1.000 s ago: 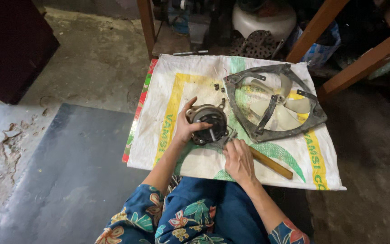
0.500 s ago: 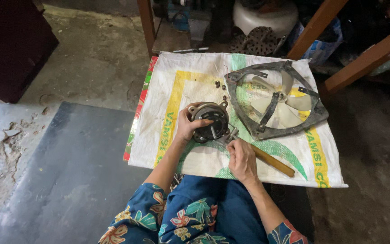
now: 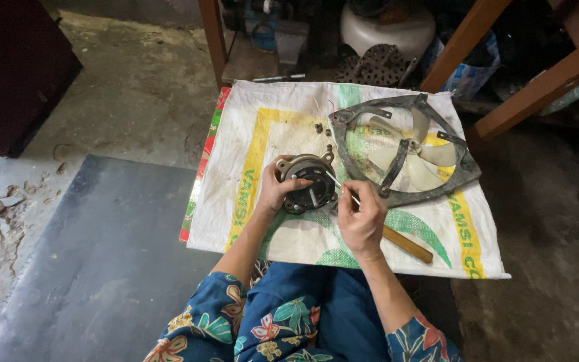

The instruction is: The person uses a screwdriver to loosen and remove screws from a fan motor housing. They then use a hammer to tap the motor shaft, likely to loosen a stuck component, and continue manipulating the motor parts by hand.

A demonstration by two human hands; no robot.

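Concrete floor, cracked and dusty, carries a white woven sack (image 3: pixel 283 127) spread flat as your work surface, with wooden legs (image 3: pixel 212 40) and dim clutter at the far edge and a dark mat (image 3: pixel 102 255) at near left.

Centre of the sack: the round fan motor (image 3: pixel 307 184), dark-faced with a pale metal rim. Your left hand (image 3: pixel 275 190) is closed around its left side and steadies it. Your right hand (image 3: pixel 362 218), just right of the motor, is closed on a thin screwdriver (image 3: pixel 342 188) whose shaft slants up and left so that its tip meets the motor's face. Whether the tip sits in a screw head cannot be told.

Far right of the motor lies the grey fan frame (image 3: pixel 403 151) with pale blades (image 3: pixel 430 161) inside it, apart from both hands. A few small dark screws (image 3: pixel 318 127) rest on the sack between motor and frame. A wooden-handled tool (image 3: pixel 407 243) lies under and to the right of your right wrist, untouched.

Step in hand, as judged: working a fastener on the motor face with the driver. The next move calls for a firm left-hand hold against twisting, and for the driver kept in line with the fastener so that it does not slip.

Compared with half a second earlier: your right hand has lifted off the sack and brought the driver to the motor. Your left hand keeps its grip, and the frame has not moved.
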